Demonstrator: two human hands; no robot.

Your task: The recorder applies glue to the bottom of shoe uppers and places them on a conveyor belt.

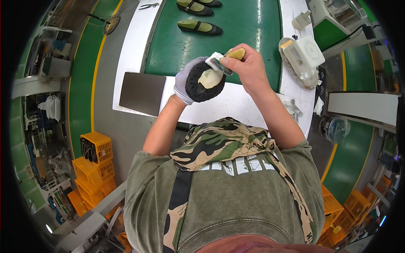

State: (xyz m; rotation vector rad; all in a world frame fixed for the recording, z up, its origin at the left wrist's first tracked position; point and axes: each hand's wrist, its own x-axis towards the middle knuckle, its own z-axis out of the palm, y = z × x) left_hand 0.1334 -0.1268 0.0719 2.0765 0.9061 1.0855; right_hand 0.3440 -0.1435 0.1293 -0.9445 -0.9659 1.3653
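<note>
My left hand (pixel 182 82), in a pale striped knit glove, is wrapped round a black shoe (pixel 205 92) and holds it up over the near edge of the bench. The shoe has a dark, textured upper and a cream patch in its middle. My bare right hand (pixel 247 65) pinches a small tool with a yellowish end (pixel 236 54). Its white and grey-green head (pixel 216 61) meets the far side of the shoe. Exactly what kind of tool it is cannot be made out. The left fingertips are hidden behind the shoe.
Black strap shoes with green insides (pixel 200 27) stand on the green belt (pixel 253 25). A dark flat panel (pixel 142 93) lies at left, pliers (pixel 149 6) at far left. On the right are a white bottle (pixel 301 20) and a white container (pixel 310 51). Yellow crates (pixel 95 168) are stacked lower left.
</note>
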